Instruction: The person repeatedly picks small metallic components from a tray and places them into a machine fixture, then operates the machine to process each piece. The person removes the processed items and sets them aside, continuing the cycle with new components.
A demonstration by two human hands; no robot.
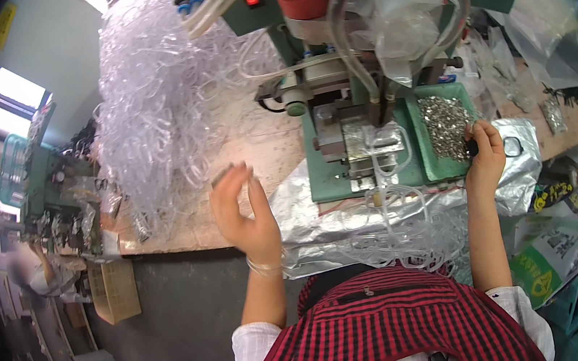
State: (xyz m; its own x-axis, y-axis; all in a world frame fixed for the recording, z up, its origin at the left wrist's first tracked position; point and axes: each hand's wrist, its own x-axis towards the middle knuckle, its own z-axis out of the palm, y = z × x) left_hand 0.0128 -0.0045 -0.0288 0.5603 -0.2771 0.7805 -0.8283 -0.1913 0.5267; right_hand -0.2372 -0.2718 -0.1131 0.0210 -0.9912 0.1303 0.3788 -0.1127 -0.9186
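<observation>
My left hand (241, 212) is raised over the front edge of the worktable, left of the green press. Its fingers are stretched out and apart from the thumb, with nothing in them. My right hand (487, 158) is at the right rim of a green tray (443, 173) filled with small silvery metal parts (445, 123). Its fingers are pinched together beside a small black patch; what they hold, if anything, is hidden. Between my hands, a clear plastic tube loop (401, 142) lies over the metal fixture (357, 144) under the press head (304, 5).
A large heap of clear tube loops (146, 90) covers the table's left. More tubing (413, 237) lies near my lap on silver foil (299, 204). A plastic bag (410, 18) hangs at the press. A yellowish crate (115, 291) and another person (53, 277) are at far left.
</observation>
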